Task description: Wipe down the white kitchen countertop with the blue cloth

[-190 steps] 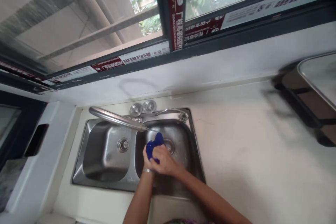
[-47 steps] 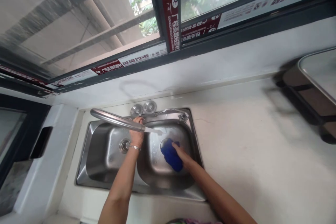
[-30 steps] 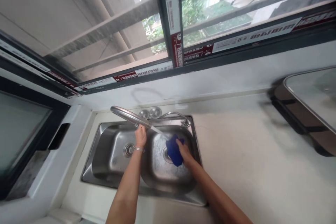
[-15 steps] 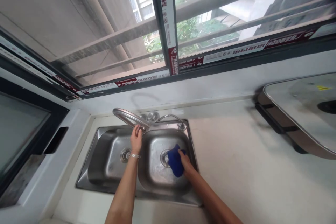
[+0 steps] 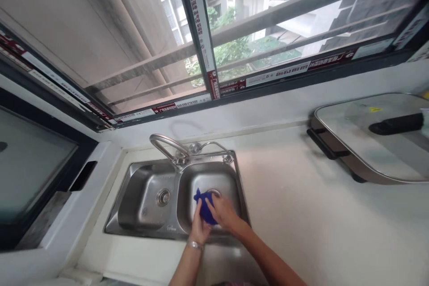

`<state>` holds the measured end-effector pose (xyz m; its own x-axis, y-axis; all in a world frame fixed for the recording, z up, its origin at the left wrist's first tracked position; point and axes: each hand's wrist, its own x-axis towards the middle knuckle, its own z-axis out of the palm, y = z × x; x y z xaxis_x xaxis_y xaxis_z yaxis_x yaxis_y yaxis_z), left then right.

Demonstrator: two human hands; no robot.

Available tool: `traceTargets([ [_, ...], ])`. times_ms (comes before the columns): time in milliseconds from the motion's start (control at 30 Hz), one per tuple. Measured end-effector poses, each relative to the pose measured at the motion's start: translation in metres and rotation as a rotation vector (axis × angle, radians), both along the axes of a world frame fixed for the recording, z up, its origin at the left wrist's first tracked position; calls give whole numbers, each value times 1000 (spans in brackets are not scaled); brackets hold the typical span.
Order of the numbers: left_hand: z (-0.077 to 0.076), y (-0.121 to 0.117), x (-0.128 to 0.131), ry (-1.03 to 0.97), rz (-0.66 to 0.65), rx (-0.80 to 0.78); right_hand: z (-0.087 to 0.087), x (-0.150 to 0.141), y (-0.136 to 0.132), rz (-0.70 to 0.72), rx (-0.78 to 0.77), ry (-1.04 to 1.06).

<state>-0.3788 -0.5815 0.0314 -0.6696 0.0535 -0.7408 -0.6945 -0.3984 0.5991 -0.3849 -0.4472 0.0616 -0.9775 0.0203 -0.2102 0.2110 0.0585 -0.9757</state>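
A bunched blue cloth (image 5: 207, 209) is held between both hands over the right bowl of the steel double sink (image 5: 231, 178). My left hand (image 5: 200, 225) grips it from the left and below, with a silvery band at the wrist. My right hand (image 5: 224, 212) closes on its right side, fingers lying over it. Behind the hands, the curved faucet (image 5: 169, 143) arches toward the left bowl; no hand touches it. The cloth and hands partly cover the right drain (image 5: 213, 192).
On the right of the counter (image 5: 281, 214) stands a rectangular electric pan (image 5: 326, 143) with a glass lid and black handle. The left bowl shows its drain (image 5: 163, 197). A barred window (image 5: 209, 67) rises behind, and a black flat object (image 5: 83, 176) lies on the left ledge.
My left hand has left the faucet base and come down to the blue cloth. My right hand has brought the cloth a little left, and both hands now hold it.
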Motion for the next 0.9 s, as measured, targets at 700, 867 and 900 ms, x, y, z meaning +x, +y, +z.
traceTargets([
  [700,43,-40,32,768,-290,-658,74,57,-41,64,87,202],
  [867,47,-49,22,684,-325,-633,63,55,-9,-105,-37,86],
  [900,48,-50,22,681,-301,-624,55,54,-2,-168,-95,25],
])
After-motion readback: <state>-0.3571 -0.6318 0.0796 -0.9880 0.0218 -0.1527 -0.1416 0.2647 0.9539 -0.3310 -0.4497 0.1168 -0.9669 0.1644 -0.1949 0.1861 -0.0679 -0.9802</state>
